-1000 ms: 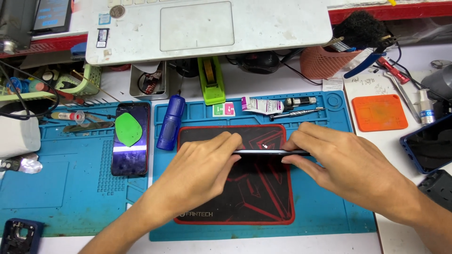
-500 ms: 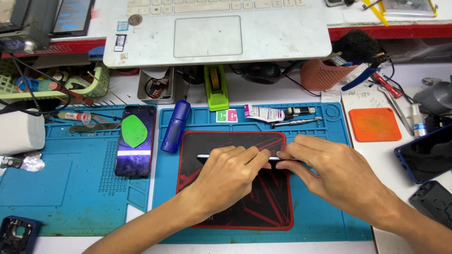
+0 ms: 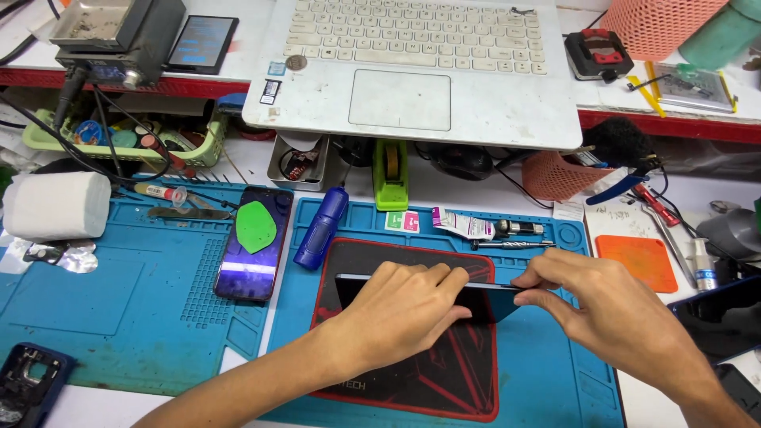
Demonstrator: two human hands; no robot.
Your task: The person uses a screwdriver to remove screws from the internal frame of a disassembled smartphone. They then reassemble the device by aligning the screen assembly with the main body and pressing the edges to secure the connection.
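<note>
Phone — thin, glossy black slab — pinched edgewise by left hand; right hand.

Both hands, left hand and right hand, pinch a thin dark phone held on edge over the black mat on the blue mat.

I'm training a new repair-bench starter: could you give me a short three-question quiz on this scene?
1. True or false: both hands hold the thin dark flat phone on edge over the black red-bordered mat.
2. What lies on the lit phone screen on the left blue mat?
A. green oval pick
B. screwdriver
C. coin
3. Which hand pinches the phone's right end?

Key: 1 true. 2 A, the green oval pick. 3 the right; the left hand covers its middle.
</note>
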